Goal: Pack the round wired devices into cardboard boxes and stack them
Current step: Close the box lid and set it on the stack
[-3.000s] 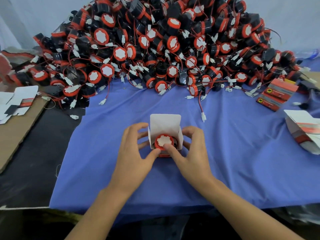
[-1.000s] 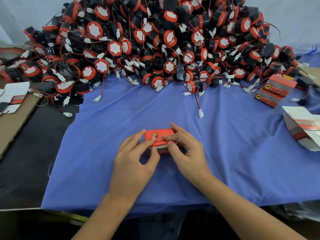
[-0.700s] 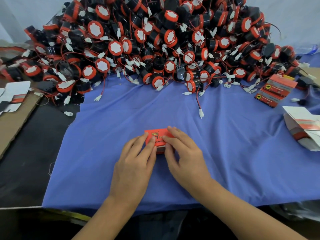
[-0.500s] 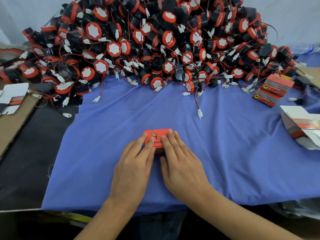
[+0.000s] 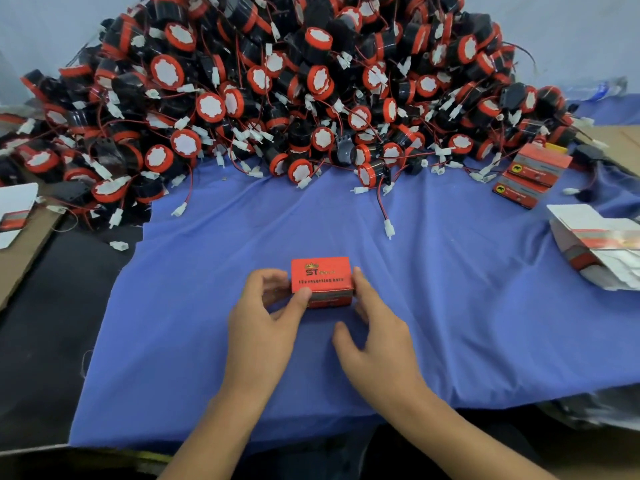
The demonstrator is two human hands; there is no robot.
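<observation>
1. Hands meet at 1 box [image 5: 322, 277]. The left hand [image 5: 266, 317] pinches it, with the thumb on the near front edge and the fingers curled round the left end.
2. The right hand [image 5: 375, 329] grips nothing. Its fingers lie fairly straight against the box's right end and its thumb is spread well away.
3. The box rests on the blue cloth [image 5: 450, 306] between the 2 hands. Its flaps are closed and its red printed top faces up. Its contents are hidden, but a closed lid suggests a device is already inside.
4. A small stack [image 5: 533, 174] of matching red boxes sits at the far right, just beside the foot of the heap and well apart from the box in hand. At least 2 boxes show there; I cannot tell the exact count.
5. Flat unfolded blanks [image 5: 595, 251] lie near the cloth's right edge. Another blank [image 5: 14, 209] lies at the far left on brown cardboard [image 5: 20, 258].
6. A heap of devices [image 5: 277, 98] fills the whole far side, black and red with white faces. Red wires and white plugs trail onto the cloth.
7. Judged from this, the task is barely started. 1 box looks packed and still has to go onto the stack, only a few are done, and nearly the entire heap remains.
</observation>
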